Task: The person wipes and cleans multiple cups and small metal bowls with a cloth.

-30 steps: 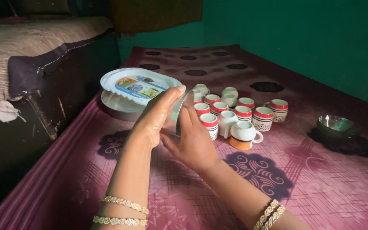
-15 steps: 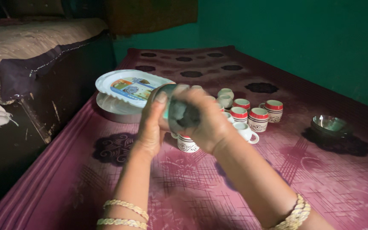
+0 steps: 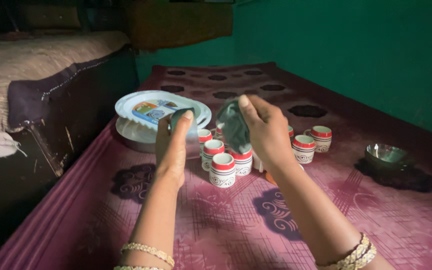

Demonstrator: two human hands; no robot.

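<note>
A: Nearest us, bangled wrists over the maroon patterned mat, and the left hand is up, fingers wrapped round a small glass

B: Right hand alongside, pinching a dark grey cloth that hangs down, clear of the glass

A: Just beyond, red-and-white cups clustered on the mat (a few hidden behind the hand)

B: Further back the white plates stacked at left, a steel bowl off right

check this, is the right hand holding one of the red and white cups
No, the right hand pinches a dark cloth, while the red and white cups stand on the mat below.
</note>
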